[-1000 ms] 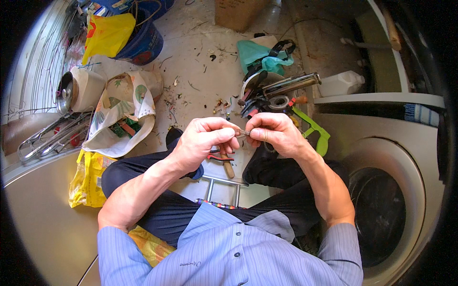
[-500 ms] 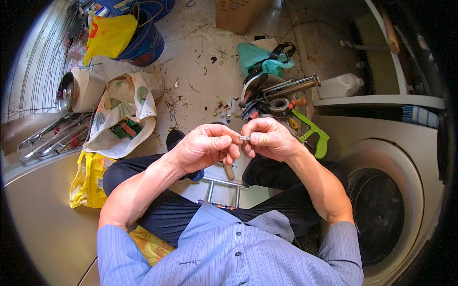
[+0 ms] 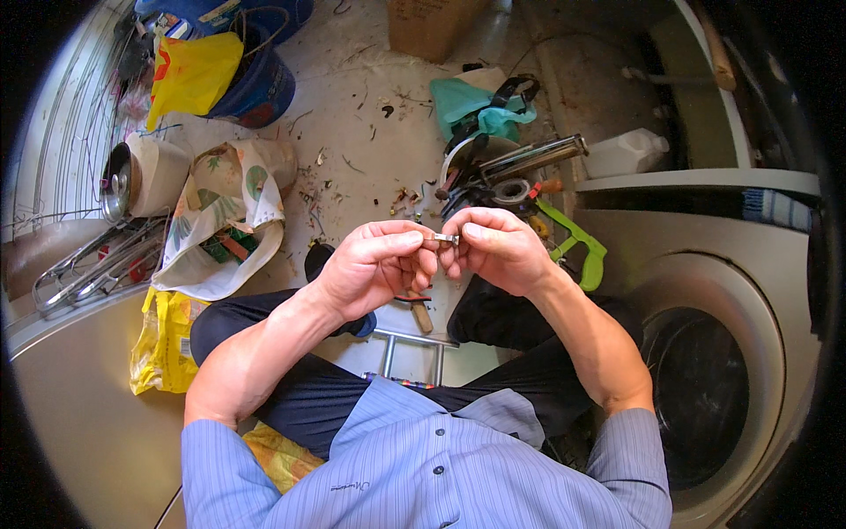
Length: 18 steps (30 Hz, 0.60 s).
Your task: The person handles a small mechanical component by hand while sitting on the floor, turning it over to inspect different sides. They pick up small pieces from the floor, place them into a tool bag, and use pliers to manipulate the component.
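A small silvery metal piece (image 3: 446, 238) spans the gap between my two hands, in front of my chest. My left hand (image 3: 374, 264) pinches one end of it between thumb and fingers. At the other end, the curled fingers and thumb of my right hand (image 3: 504, 253) press against it. What exactly the piece is, I cannot make out. Beneath my left hand a wooden piece (image 3: 423, 317) lies by a dark and reddish strip (image 3: 412, 298). A metal tube frame (image 3: 414, 339) sits between my legs.
Tools, among them a green-handled saw (image 3: 582, 249), are heaped at the right beside a teal bag (image 3: 480, 108). A front-loading washer (image 3: 705, 282) stands to my right. On the left are a patterned bag (image 3: 264, 220) and blue bucket (image 3: 269, 93). Scraps litter the floor (image 3: 352, 141).
My fingers have shifted on the metal piece, and more of it shows between the hands. The dark and reddish strip has come into sight below my left hand. The view has moved slightly.
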### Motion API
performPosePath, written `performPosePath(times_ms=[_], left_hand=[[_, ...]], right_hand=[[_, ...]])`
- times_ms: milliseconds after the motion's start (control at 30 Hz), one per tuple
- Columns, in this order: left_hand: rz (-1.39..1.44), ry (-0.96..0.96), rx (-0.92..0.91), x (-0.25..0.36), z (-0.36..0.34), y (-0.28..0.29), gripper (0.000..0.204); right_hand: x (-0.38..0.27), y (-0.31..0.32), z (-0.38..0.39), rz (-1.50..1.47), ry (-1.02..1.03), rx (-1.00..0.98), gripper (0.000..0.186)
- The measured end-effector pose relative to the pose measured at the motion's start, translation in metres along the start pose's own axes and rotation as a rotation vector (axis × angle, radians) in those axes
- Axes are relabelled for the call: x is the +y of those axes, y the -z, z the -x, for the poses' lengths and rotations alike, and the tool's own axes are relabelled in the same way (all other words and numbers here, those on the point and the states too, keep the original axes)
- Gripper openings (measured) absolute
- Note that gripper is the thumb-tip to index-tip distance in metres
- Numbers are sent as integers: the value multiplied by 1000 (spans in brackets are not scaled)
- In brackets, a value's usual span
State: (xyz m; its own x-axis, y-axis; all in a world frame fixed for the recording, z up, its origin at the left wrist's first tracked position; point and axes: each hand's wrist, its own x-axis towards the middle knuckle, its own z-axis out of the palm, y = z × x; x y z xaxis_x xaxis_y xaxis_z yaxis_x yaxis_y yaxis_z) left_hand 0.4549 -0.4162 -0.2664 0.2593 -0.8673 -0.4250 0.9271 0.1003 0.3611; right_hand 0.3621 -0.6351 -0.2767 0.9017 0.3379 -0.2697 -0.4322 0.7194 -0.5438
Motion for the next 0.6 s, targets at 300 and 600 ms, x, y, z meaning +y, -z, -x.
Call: performPosePath(times_ms=[300,600], left_hand=[[-25,16,60,-5,-6,5,31],[62,47,140,-9,-6,4,30]], right_hand=[[2,4,-3,13,0,17,27],[0,-1,-3,131,50,119,25]])
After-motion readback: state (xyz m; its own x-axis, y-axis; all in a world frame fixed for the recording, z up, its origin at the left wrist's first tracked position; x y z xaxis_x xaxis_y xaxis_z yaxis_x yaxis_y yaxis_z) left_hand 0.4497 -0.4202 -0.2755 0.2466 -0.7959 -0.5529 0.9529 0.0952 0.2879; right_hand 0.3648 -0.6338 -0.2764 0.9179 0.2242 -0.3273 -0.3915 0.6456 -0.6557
